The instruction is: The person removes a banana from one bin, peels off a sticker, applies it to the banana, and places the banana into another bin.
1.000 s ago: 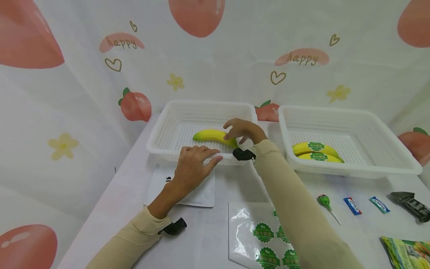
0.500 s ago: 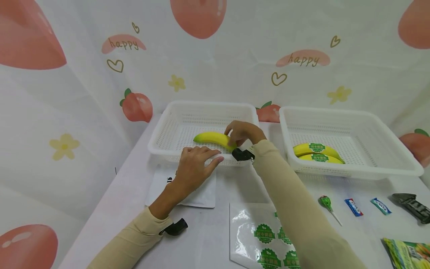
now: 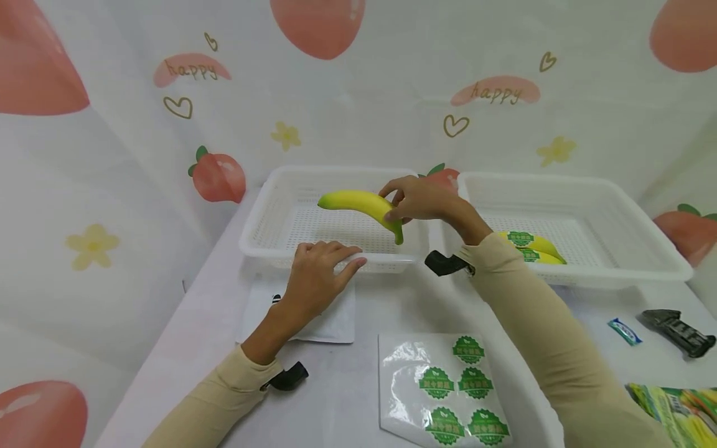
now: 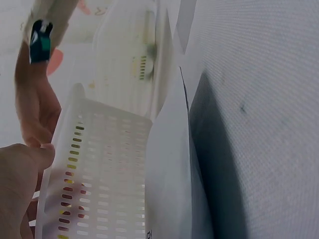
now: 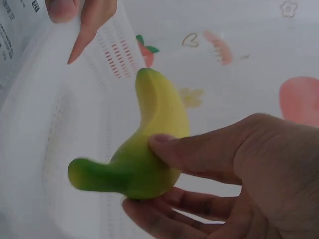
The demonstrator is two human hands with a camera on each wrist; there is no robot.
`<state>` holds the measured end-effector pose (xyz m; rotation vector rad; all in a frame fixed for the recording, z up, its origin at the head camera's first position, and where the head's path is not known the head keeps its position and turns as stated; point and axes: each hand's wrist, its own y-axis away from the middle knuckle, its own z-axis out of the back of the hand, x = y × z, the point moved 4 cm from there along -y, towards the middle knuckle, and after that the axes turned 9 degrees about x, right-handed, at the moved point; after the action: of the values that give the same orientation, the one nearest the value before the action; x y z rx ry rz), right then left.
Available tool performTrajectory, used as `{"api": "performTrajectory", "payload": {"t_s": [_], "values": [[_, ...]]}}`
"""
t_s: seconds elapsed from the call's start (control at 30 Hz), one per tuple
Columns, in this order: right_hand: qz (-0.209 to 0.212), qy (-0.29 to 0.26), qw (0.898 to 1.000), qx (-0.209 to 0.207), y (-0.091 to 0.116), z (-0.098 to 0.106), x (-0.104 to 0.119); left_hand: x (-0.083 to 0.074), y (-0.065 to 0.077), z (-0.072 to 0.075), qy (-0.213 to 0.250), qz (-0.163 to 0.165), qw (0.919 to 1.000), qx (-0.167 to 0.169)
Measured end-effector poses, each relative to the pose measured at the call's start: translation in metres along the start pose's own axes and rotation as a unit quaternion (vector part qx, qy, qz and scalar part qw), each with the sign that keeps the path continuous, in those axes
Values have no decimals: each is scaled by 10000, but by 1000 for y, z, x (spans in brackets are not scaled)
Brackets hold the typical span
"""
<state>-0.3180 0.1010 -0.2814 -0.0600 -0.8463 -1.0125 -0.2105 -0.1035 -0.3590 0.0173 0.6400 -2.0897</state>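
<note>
My right hand (image 3: 422, 199) pinches a yellow banana (image 3: 355, 200) with green ends, thumb on one side and fingers on the other. The banana hangs over the left white plastic basket (image 3: 386, 258), its stem end tilted down. In the right wrist view the thumb presses on the banana (image 5: 167, 109) near its stem end. My left hand (image 3: 316, 280) grips the front rim of that same basket; its thumb (image 4: 45, 155) lies over the rim in the left wrist view, with fingers inside the wall.
Right of it stands another white basket (image 3: 616, 274) with bananas (image 3: 540, 242) bearing green stickers. A sheet of round green stickers (image 3: 411, 373) lies in front. A white packet (image 3: 336, 330) is under my left hand. Wrapped candy (image 3: 624, 331), a black packet (image 3: 680, 333) and a green bag (image 3: 678, 414) lie at right.
My right hand has closed on the banana and lifted it up from the floor of the left basket. The left hand has stayed on the rim.
</note>
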Motion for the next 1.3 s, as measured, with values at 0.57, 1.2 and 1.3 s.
{"api": "performTrajectory", "payload": {"t_s": [0.57, 1.2, 1.3], "values": [[1227, 513, 9868, -922, 138, -6, -37, 2, 1, 7, 96, -33, 9998, -179], [871, 54, 9955, -357, 163, -86, -104, -2, -2, 1, 243, 109, 9996, 56], [777, 54, 9961, -413, 158, -90, -112, -2, -2, 0, 246, 107, 9996, 39]]}}
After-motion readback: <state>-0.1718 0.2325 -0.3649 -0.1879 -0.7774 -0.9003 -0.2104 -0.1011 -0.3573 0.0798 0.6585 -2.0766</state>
